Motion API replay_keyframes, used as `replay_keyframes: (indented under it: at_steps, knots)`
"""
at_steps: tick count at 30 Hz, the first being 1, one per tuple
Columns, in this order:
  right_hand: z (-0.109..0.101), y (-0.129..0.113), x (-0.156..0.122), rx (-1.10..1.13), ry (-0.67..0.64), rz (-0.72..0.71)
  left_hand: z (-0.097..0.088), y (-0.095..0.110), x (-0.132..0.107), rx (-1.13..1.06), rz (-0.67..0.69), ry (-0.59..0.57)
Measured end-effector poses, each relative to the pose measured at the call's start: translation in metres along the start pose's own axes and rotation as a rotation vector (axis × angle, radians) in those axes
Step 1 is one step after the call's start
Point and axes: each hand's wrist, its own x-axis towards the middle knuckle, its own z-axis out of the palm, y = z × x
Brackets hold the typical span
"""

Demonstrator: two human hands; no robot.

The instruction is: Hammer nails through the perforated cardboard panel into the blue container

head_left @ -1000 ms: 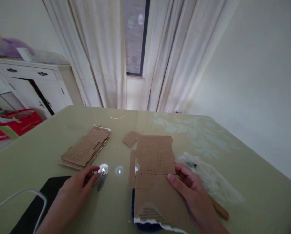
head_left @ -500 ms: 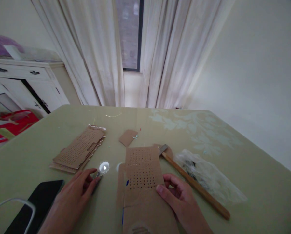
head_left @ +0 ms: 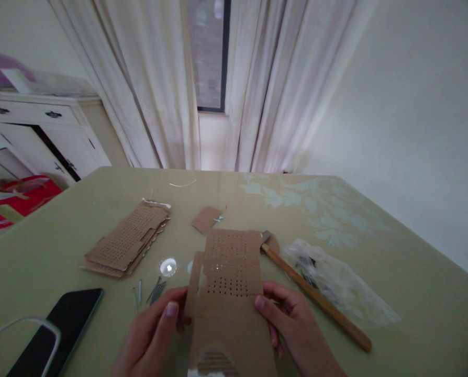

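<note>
A brown cardboard sheet [head_left: 231, 293] punched with rows of small holes is held up in front of me. My left hand [head_left: 155, 335] grips its left edge, thumb on top. My right hand [head_left: 292, 330] grips its right edge, thumb over the front. Several loose nails [head_left: 152, 290] lie on the green table just left of the sheet. A wooden-handled hammer [head_left: 316, 298] lies to the right, its metal head tucked behind the sheet's upper right corner.
A stack of punched cardboard pieces [head_left: 126, 245] lies at the left, a small cardboard scrap [head_left: 205, 219] further back. A black phone [head_left: 57, 327] with a white cable sits near the front left. A clear plastic bag [head_left: 340, 285] lies right of the hammer. White cabinet [head_left: 41, 136] beyond the table.
My left hand has left the nails and moved right to take the cardboard's left edge. The sheet has lifted slightly, now held in both hands. The nails lie loose on the table.
</note>
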Motion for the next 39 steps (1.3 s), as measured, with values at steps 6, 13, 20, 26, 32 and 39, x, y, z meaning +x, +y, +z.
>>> replay_keyframes:
  at_steps: [6,13,20,26,32,39]
  knots:
    - [0.001,0.002,0.001,-0.025,-0.001,-0.044,0.017,0.008,-0.006,-0.366,-0.245,-0.172]
    - [0.0,0.004,-0.002,-0.033,0.037,-0.062,0.026,0.007,-0.009,-0.512,-0.302,-0.089]
    - [-0.001,-0.001,-0.002,-0.062,0.0,-0.105,0.022,0.009,-0.005,-0.542,-0.348,-0.214]
    - [-0.002,0.002,-0.004,-0.059,0.034,-0.111,0.018,0.006,-0.007,-0.484,-0.359,-0.206]
    - [-0.003,0.001,-0.005,-0.056,0.055,-0.144,0.025,0.009,-0.009,-0.515,-0.346,-0.19]
    - [-0.003,-0.002,-0.007,-0.062,0.057,-0.142,0.026,0.012,-0.01,-0.49,-0.276,-0.143]
